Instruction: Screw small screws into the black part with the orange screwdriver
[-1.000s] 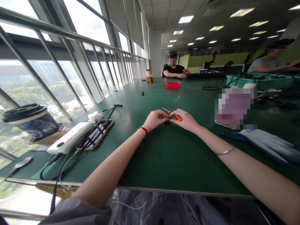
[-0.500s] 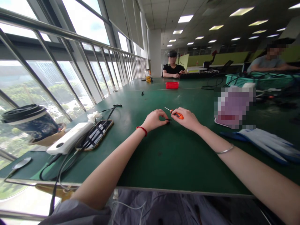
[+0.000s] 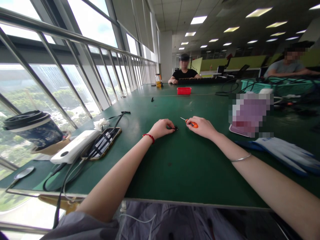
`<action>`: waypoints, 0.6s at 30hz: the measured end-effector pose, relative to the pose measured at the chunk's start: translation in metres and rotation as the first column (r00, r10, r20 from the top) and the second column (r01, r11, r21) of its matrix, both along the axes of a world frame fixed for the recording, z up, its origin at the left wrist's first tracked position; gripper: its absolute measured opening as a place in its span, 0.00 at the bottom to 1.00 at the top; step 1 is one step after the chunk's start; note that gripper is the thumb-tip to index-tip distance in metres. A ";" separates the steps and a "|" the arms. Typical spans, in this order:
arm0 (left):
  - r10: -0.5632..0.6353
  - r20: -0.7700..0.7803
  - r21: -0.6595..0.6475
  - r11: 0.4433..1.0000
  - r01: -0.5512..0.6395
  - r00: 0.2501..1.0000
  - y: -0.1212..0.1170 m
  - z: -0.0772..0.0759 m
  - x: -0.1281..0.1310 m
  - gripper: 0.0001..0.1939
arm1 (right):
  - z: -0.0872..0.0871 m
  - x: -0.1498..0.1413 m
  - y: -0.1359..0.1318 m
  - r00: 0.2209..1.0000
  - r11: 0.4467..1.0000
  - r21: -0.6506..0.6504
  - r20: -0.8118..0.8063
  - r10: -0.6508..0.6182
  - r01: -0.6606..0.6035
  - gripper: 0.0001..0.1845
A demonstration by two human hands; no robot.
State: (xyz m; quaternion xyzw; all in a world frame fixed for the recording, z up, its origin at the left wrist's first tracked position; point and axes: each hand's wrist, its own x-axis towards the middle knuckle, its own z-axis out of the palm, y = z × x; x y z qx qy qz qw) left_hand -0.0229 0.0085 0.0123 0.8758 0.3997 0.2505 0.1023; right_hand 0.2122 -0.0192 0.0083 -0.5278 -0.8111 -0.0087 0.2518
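Between thumb and fingers, my left hand [image 3: 162, 128] pinches a small black part [image 3: 176, 127] just above or on the green table [image 3: 175, 173]; its exact kind is too small to make out. My right hand [image 3: 203, 127] is closed around the orange handle of a screwdriver [image 3: 193, 124]. The thin metal shaft points up and left, away from the black part and touching nothing. A gap separates the two hands.
At left lie a phone [image 3: 106, 143] with cables, a white power bank [image 3: 75, 146] and a lidded cup [image 3: 37, 130]. To the right are a work glove [image 3: 282, 153] and a teal basket [image 3: 277, 87]. A red tray [image 3: 184, 91] stands ahead, before a seated person [image 3: 184, 71].
My left hand has shifted slightly left with the black part, and my right hand slightly right with the screwdriver, widening the gap. The person opposite has moved their hands apart.
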 end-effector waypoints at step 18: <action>0.519 0.056 0.024 0.853 -0.521 0.853 0.008 0.019 -0.043 0.10 | 0.000 0.000 0.000 0.996 0.999 -0.030 0.078 0.032 -0.029 0.10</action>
